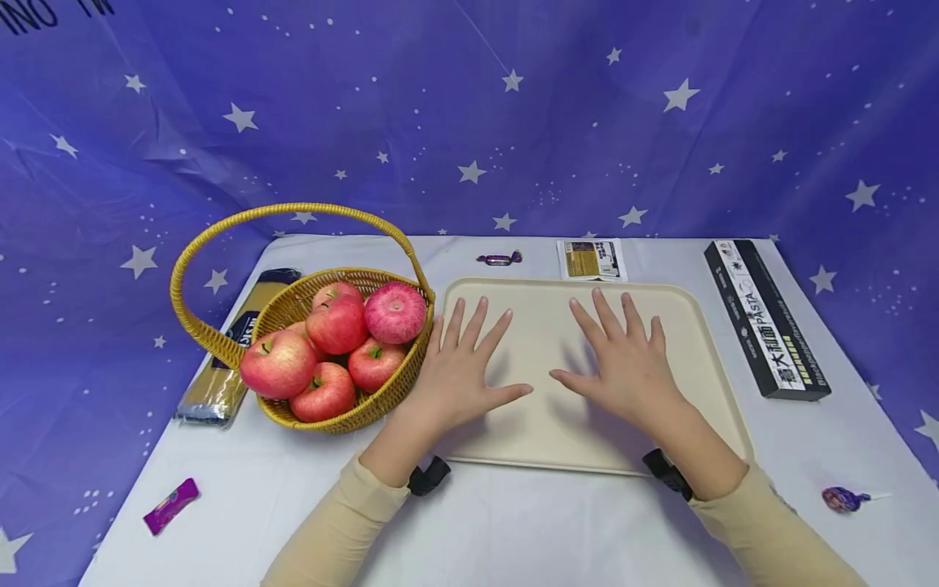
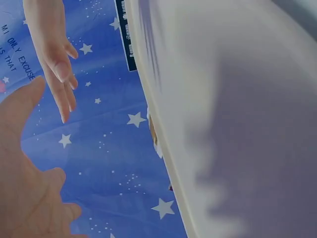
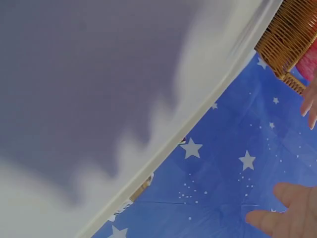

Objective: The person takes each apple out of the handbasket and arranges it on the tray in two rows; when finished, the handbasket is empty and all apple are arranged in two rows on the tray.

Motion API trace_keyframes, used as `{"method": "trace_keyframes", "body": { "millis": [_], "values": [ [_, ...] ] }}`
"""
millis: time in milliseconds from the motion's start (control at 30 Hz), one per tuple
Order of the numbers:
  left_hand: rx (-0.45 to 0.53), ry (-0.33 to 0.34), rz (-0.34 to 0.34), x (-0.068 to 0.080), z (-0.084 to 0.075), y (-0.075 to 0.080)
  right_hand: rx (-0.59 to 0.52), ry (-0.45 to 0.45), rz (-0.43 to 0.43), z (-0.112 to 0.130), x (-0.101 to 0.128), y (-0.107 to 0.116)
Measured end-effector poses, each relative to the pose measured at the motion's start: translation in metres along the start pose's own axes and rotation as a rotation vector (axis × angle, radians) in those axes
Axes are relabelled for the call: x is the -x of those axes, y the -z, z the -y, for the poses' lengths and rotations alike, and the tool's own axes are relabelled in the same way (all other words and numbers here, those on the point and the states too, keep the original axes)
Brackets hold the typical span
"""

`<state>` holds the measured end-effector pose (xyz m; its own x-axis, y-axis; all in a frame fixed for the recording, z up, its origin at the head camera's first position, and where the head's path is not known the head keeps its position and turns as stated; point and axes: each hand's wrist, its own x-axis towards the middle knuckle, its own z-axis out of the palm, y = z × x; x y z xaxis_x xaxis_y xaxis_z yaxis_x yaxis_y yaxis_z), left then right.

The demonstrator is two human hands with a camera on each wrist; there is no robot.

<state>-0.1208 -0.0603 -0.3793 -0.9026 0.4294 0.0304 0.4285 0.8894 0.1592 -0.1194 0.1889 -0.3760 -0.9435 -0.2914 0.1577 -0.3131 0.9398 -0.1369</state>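
Both hands hover with spread fingers over a cream rectangular tray (image 1: 543,326). My left hand (image 1: 462,379) is above the tray's left part, close beside the wicker basket (image 1: 399,391), and holds nothing. The right hand (image 1: 623,363), above the tray's right half, holds nothing either. Several red apples (image 1: 337,324) fill the basket, whose tall handle arches up to the left. In the left wrist view, the left hand (image 2: 29,183) and the tray's pale surface (image 2: 198,74) show. From the right wrist, the fingers of the right hand (image 3: 290,213) appear at the lower right.
A black pasta box (image 1: 766,318) lies right of the tray. Behind it are a purple wrapped candy (image 1: 500,259) and a small packet (image 1: 591,260). A noodle package (image 1: 220,383) lies partly behind the basket. A purple-wrapped sweet (image 1: 171,506) is front left; a lollipop (image 1: 844,499), front right.
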Motion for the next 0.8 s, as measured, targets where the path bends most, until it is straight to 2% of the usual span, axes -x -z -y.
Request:
{"method": "trace_keyframes", "body": {
  "millis": [133,300,400,500,600,667,733,800],
  "values": [
    [-0.015,0.003,-0.031,0.007,0.000,0.006,-0.013,0.017,-0.017,0.005,-0.006,0.003],
    [0.010,-0.020,-0.093,0.030,0.004,0.018,-0.031,0.065,-0.033,0.019,-0.017,0.005],
    [0.064,-0.022,-0.162,0.048,0.012,0.026,-0.051,0.123,-0.058,0.031,-0.026,0.006],
    [0.121,0.012,-0.291,0.067,0.031,0.034,-0.103,0.205,-0.097,0.047,-0.038,0.005],
    [0.184,0.101,-0.465,0.090,0.060,0.039,-0.163,0.293,-0.122,0.068,-0.052,0.003],
    [0.236,0.200,-0.562,0.107,0.081,0.039,-0.191,0.348,-0.122,0.084,-0.062,0.000],
    [0.309,0.311,-0.630,0.125,0.100,0.037,-0.210,0.394,-0.107,0.100,-0.070,-0.003],
    [0.411,0.442,-0.643,0.141,0.116,0.031,-0.219,0.433,-0.090,0.117,-0.078,-0.005]
  ]
}}
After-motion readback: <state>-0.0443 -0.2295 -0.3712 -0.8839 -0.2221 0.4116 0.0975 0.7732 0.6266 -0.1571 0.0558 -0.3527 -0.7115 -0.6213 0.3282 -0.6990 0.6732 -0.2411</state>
